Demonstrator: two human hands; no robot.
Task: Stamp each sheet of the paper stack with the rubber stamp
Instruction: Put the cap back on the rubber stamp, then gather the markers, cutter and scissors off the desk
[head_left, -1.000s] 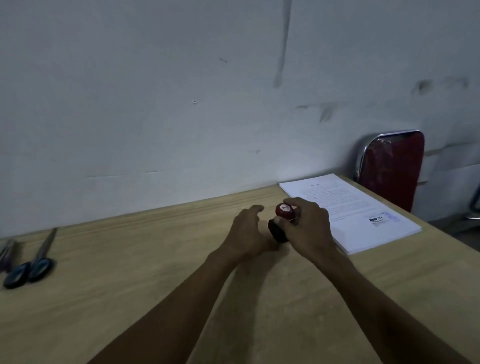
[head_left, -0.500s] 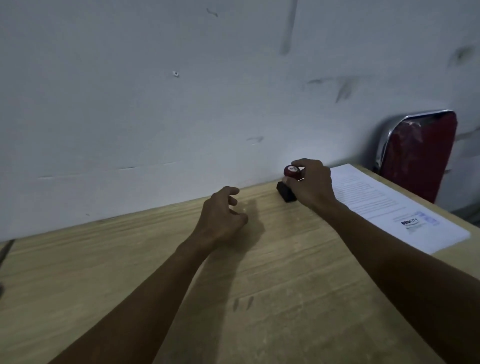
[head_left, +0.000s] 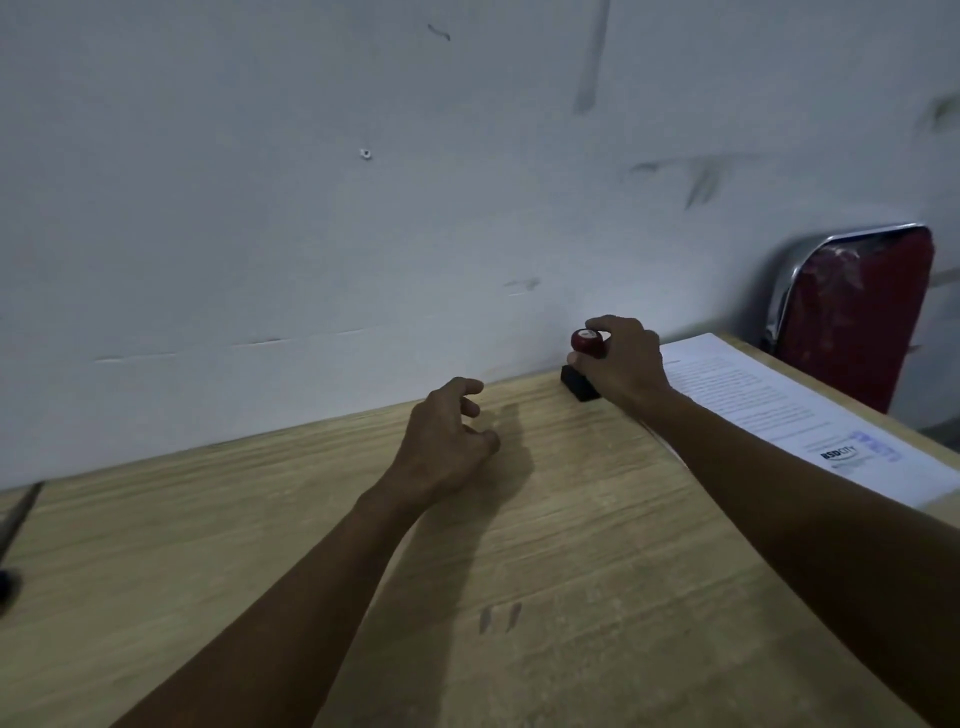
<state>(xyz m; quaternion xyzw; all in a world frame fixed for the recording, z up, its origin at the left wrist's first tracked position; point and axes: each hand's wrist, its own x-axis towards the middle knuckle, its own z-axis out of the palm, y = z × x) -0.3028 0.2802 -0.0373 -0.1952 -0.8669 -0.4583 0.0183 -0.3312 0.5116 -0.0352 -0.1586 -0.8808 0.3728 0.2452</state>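
A rubber stamp (head_left: 586, 344) with a red round knob and a black block base stands at the back edge of the wooden table (head_left: 322, 519), close to the wall. My right hand (head_left: 623, 364) is wrapped around its knob. A white paper stack (head_left: 769, 410) lies to the right of the stamp, with printed text, a small logo and a blue stamp mark near its lower right. My left hand (head_left: 447, 441) rests on the table left of the stamp, fingers loosely curled and holding nothing.
A red padded chair back (head_left: 857, 317) with a chrome frame stands behind the table's right corner. Scissors (head_left: 15, 525) lie at the far left edge, mostly cut off. A grey wall (head_left: 363, 208) runs along the table's back edge.
My right hand carried the stamp from the table's middle back toward the wall, left of the paper stack. My left hand let go of the stamp's base and stays apart.
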